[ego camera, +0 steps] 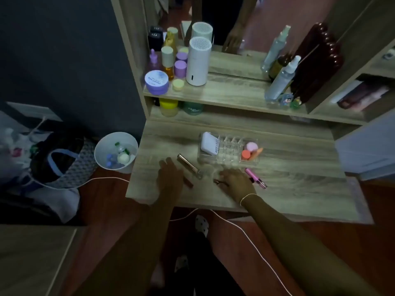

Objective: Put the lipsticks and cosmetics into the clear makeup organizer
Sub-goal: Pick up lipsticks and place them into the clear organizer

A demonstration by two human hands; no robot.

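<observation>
Head view, dim light, looking down at a wooden vanity desk point(299, 180). Left to right:

Left hand point(170, 178) lies flat on the desk, fingers loosely spread, holding nothing. A dark reddish stick point(189, 183) pokes out at its 3 o'clock edge, touching or just under the hand; cannot tell which. At the hand's 1 o'clock, a gold-capped tube point(190, 166) lies loose on the desk.

Right hand point(235, 181) is curled palm-down, fingertips closing on a small dark item point(218, 181) at its 9 o'clock; too small and blurred to name, grip not certain. At its 3 o'clock a pink tube point(255, 178) lies on the desk, just beside the hand.

Clear makeup organizer point(228, 161) stands at 12 o'clock from the right hand. Its left bay holds a white compact point(210, 146); the middle lipstick slots look empty; the right bay holds a pink puff point(252, 146) and orange pieces point(251, 154).

Judgement: partly done. Bulky items are in; about four slim pieces are left for the slots.
</observation>
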